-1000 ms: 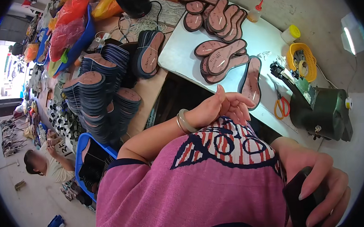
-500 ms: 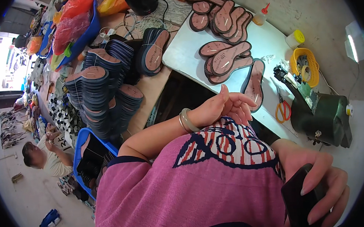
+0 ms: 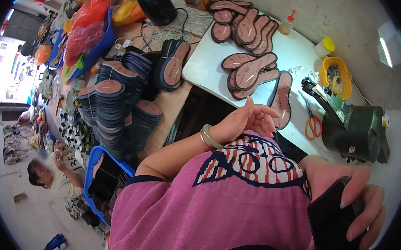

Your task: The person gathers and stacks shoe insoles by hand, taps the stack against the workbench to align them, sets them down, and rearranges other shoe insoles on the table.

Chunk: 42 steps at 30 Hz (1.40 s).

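Observation:
My left hand, with a pale bangle at the wrist, rests in front of my chest. Its fingers are loosely bent and apart, with nothing in them. Just beyond its fingertips a single pink insole with a dark edge lies on the white table. At the lower right my right hand is wrapped round a flat black phone-like device. The device's dark face shows, but part of it is hidden by my fingers.
Several pink insoles lie in overlapping piles on the white table. Scissors, a yellow basket and a dark green machine stand right. Stacked insoles and a blue crate are left. Another person sits beyond.
The whole view has shifted slightly, so the table and stacks sit a little lower and further right. More of the black device's face shows. Both hands keep nearly the same pose.

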{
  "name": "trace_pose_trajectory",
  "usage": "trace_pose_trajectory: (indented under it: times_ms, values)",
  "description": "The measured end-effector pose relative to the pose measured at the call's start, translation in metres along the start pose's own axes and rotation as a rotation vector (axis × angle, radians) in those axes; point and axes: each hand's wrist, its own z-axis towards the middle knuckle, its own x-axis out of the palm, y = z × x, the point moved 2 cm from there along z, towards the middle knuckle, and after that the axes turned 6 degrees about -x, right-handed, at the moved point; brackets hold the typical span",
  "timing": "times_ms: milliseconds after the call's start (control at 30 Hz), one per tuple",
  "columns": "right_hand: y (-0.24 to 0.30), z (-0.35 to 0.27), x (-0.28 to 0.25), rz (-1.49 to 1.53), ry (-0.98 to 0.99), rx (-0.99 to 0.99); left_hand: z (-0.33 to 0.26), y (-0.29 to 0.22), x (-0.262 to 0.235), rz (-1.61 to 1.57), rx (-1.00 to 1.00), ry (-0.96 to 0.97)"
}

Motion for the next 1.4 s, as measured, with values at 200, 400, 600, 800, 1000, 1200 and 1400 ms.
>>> trace_pose_trajectory:
  times_ms: [200, 400, 600, 800, 1000, 1200, 1400]
  values:
    - [-0.003, 0.007, -0.01, -0.083, 0.075, -0.029, 0.002, 0.001, -0.025, 0.244, 0.007, -0.15]
    - [-0.024, 0.016, -0.019, -0.209, 0.159, -0.064, 0.037, 0.033, -0.116, 0.734, 0.022, -0.692]
    - [0.003, 0.022, -0.027, -0.314, 0.219, -0.068, 0.085, 0.031, -0.154, 1.292, 0.152, -0.842]
    - [0.023, 0.024, -0.041, -0.368, 0.247, -0.051, 0.149, 0.026, -0.149, 1.588, -0.018, -0.852]
    - [0.044, 0.025, -0.055, -0.408, 0.265, -0.034, 0.167, 0.04, -0.175, 1.73, -0.058, -0.779]
    - [0.045, 0.025, -0.057, -0.474, 0.242, 0.004, 0.165, 0.046, -0.181, 1.81, 0.053, -0.824]
    - [0.045, 0.023, -0.052, -0.523, 0.236, 0.043, 0.163, 0.043, -0.179, 1.836, 0.031, -0.827]
